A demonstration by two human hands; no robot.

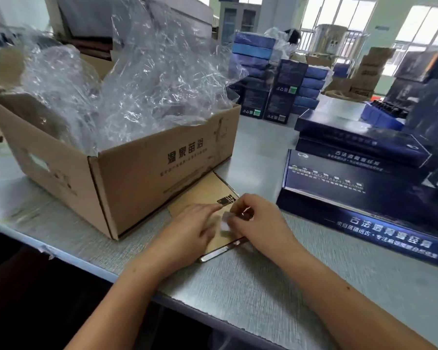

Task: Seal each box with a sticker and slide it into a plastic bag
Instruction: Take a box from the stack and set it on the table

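A flat gold box [202, 190] lies on the grey table, just in front of a large cardboard carton. My left hand [190, 231] rests flat on the gold box with straight fingers, the index finger reaching toward a dark printed mark. My right hand [258, 218] is at the box's right edge and pinches a small pale sticker [225, 219] between thumb and fingers. The picture is blurred, so the sticker's outline is unclear.
The cardboard carton [127, 178], full of crumpled clear plastic bags [142, 79], stands at the left. Dark blue printed boxes [364, 198] lie flat at the right, with more stacked behind [276, 92]. The table's front edge [162, 296] runs diagonally below my arms.
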